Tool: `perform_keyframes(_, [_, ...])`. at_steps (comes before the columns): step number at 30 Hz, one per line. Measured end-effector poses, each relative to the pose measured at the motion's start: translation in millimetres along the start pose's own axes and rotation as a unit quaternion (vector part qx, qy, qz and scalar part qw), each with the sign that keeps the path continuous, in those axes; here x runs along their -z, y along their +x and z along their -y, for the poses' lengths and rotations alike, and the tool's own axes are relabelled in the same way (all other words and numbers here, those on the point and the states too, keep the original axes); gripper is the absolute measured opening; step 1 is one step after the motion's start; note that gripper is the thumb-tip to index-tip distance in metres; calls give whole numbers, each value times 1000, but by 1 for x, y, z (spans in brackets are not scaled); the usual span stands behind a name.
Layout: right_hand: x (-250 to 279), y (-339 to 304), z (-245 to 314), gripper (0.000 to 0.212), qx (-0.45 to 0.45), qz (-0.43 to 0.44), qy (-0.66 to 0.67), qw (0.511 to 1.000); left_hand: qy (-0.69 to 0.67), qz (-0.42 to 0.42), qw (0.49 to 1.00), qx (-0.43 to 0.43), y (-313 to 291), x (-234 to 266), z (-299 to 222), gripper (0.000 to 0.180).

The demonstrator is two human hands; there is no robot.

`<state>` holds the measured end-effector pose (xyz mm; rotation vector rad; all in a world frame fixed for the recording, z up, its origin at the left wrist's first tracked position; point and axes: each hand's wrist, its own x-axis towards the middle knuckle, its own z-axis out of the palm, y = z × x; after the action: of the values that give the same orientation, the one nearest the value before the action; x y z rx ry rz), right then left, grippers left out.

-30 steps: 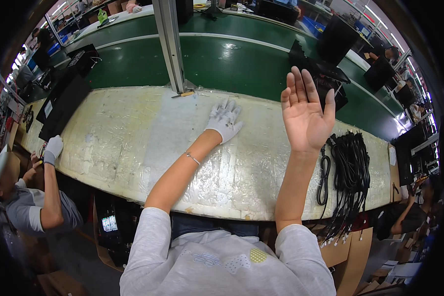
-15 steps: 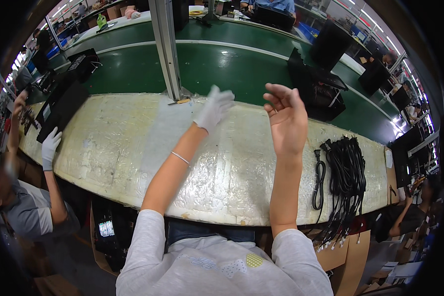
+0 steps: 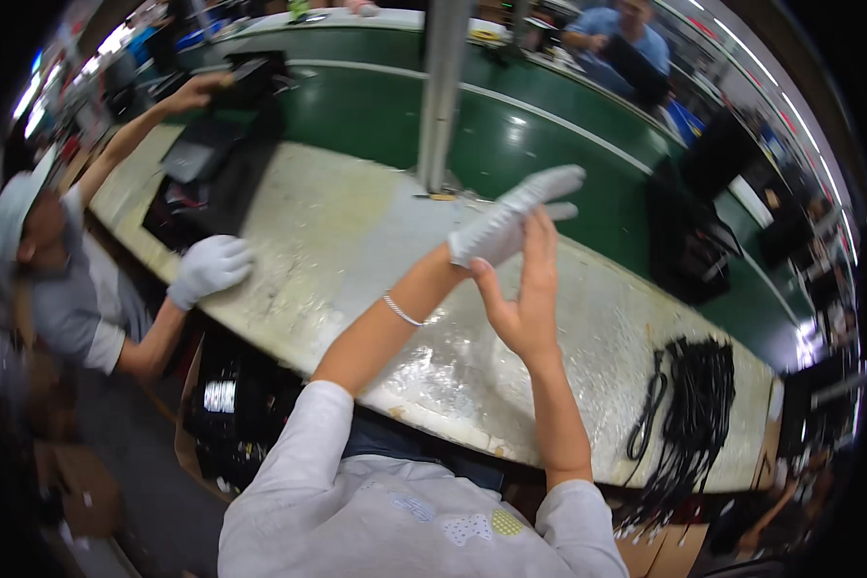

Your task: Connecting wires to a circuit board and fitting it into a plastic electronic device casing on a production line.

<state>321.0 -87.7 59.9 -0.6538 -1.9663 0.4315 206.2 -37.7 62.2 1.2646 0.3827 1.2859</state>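
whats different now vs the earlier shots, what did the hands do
The gloved left hand has lifted off the worktable and points forward and right. The bare right hand has moved left to meet it, thumb at its wrist. At left, the co-worker's bare hand has reached forward. The view has swung left. The bundle of black power cables and the looped cable beside it stayed put.

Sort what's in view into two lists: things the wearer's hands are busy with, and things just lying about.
In hand:
- white glove, worn on the left hand
- bare right hand, at the glove

Lying about:
- black cable bundle
- coiled black cable
- yellow-handled tool
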Motion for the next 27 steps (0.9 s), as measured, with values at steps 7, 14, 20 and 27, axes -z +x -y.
perform_keyframes(7, [8,-3,37,60,21,-2,200,980,556,-138,804,-162,-92,-15,-82,48])
perform_keyframes(14, [-149,-15,35,71,70,184,68,978,858,-404,311,54,-207,147,-224,54])
perform_keyframes(20, [-319,2,22,82,-9,274,150,950,634,-488,491,345,-241,258,-247,105])
perform_keyframes(27, [-246,-28,20,75,-28,284,146,947,547,-467,626,302,-284,230,-237,73])
